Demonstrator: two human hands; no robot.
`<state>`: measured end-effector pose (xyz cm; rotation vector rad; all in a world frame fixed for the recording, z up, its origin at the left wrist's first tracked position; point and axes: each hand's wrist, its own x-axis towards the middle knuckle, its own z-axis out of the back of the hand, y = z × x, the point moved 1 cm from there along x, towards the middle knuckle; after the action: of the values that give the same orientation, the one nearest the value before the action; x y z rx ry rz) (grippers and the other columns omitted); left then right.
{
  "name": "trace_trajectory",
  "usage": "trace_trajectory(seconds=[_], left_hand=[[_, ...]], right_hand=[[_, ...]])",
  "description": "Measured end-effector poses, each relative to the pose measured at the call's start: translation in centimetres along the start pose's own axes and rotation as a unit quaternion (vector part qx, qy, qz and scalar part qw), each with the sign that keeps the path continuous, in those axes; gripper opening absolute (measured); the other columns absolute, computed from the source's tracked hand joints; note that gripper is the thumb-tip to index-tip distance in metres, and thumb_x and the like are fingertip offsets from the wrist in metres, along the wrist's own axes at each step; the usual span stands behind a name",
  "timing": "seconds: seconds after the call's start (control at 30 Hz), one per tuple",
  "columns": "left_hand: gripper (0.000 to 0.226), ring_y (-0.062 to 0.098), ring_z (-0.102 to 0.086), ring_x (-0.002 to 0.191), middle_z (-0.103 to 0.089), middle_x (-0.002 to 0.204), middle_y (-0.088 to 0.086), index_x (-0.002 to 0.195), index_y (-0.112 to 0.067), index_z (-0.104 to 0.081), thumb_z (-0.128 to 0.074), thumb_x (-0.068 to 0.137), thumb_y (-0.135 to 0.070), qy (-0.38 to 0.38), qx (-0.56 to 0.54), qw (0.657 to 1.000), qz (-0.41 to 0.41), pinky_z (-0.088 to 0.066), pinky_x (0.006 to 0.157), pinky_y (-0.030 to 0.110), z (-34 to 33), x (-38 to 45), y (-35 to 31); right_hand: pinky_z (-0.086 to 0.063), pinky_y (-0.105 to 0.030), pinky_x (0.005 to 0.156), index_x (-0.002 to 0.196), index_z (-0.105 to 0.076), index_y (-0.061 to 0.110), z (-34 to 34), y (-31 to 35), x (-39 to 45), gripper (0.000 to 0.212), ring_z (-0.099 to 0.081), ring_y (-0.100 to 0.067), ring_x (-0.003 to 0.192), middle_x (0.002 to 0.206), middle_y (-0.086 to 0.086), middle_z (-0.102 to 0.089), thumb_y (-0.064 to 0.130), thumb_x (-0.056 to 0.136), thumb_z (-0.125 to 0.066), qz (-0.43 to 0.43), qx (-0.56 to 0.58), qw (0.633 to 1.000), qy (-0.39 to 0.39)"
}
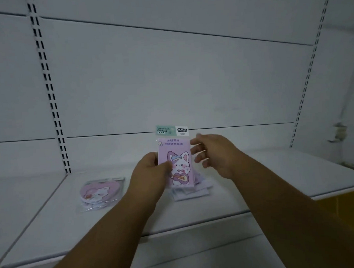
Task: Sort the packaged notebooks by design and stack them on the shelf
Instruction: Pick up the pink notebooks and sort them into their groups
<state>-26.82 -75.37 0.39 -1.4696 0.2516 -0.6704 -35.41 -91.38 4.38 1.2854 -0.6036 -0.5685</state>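
Note:
A pink packaged notebook [179, 154] with a guitar-playing bunny and a green header card stands upright above the white shelf [257, 191]. My left hand [151, 172] grips its left edge. Just to its right, my right hand [214, 154] hovers with fingers spread, holding nothing. Behind and below the held notebook lies a loose pile of packaged notebooks [193, 191], mostly hidden. A small stack of round pink bunny notebooks [99, 192] in clear wrap lies flat at the left of the shelf.
The white back panel [169, 83] rises behind the shelf, with slotted uprights at left [51, 99] and right [306, 82]. A yellow surface [350, 204] shows below the shelf's right end.

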Motion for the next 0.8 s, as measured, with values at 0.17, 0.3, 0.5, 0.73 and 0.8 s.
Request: trace_trajectory(seconds=[0.17, 0.3, 0.5, 0.73, 0.8], left_hand=[[0.006, 0.016, -0.071, 0.066, -0.074, 0.076, -0.003, 0.081, -0.02, -0.066, -0.066, 0.085, -0.024, 0.018, 0.099, 0.994, 0.04, -0.056, 0.05, 0.029, -1.7, 1.3, 0.3], [0.028, 0.014, -0.068, 0.056, -0.069, 0.064, -0.002, 0.071, -0.02, -0.061, -0.074, 0.075, -0.044, -0.03, 0.321, 0.946, 0.033, -0.057, 0.053, 0.028, -2.3, 2.5, 0.9], [0.034, 0.002, -0.051, 0.057, -0.052, 0.064, -0.012, 0.071, -0.026, -0.049, -0.075, 0.066, -0.047, -0.047, 0.444, 0.895, -0.001, -0.029, 0.043, 0.018, -2.3, 2.9, 1.6], [0.031, 0.006, -0.051, 0.068, -0.056, 0.076, -0.01, 0.088, -0.027, -0.055, -0.065, 0.079, -0.055, -0.071, 0.439, 0.894, -0.048, -0.038, 0.059, 0.024, 0.1, 1.1, 1.2], [0.032, 0.006, -0.053, 0.072, -0.056, 0.081, -0.011, 0.097, -0.028, -0.057, -0.06, 0.082, -0.056, -0.086, 0.474, 0.873, -0.077, -0.043, 0.064, 0.025, 3.3, 0.0, 1.0]], right_hand=[[-0.041, -0.025, 0.042, 0.093, -0.06, -0.01, 0.5, 0.0, 2.8, 0.026, -0.051, -0.014, 0.043, 0.061, -0.012, -0.064, 0.013, 0.086, -0.069, 0.034, -0.084, 0.996, 0.022], [-0.046, -0.028, 0.05, 0.076, -0.064, -0.005, 0.3, -0.9, 4.9, 0.019, -0.057, -0.021, 0.047, 0.06, -0.015, -0.066, 0.011, 0.078, -0.074, 0.043, -0.233, 0.971, 0.016], [-0.039, -0.027, 0.06, 0.074, -0.053, 0.014, -1.8, -2.4, 5.9, 0.029, -0.055, -0.022, 0.071, 0.073, -0.004, -0.055, 0.031, 0.07, -0.076, 0.139, -0.498, 0.856, -0.006], [-0.046, -0.03, 0.072, 0.115, -0.054, 0.017, -4.8, 0.0, 3.3, 0.046, -0.058, -0.024, 0.093, 0.112, -0.008, -0.057, 0.038, 0.079, -0.071, 0.257, -0.489, 0.832, -0.057], [-0.046, -0.03, 0.075, 0.12, -0.052, 0.02, -6.9, 2.1, 1.2, 0.046, -0.056, -0.022, 0.096, 0.114, -0.006, -0.055, 0.037, 0.08, -0.069, 0.313, -0.457, 0.832, -0.038]])
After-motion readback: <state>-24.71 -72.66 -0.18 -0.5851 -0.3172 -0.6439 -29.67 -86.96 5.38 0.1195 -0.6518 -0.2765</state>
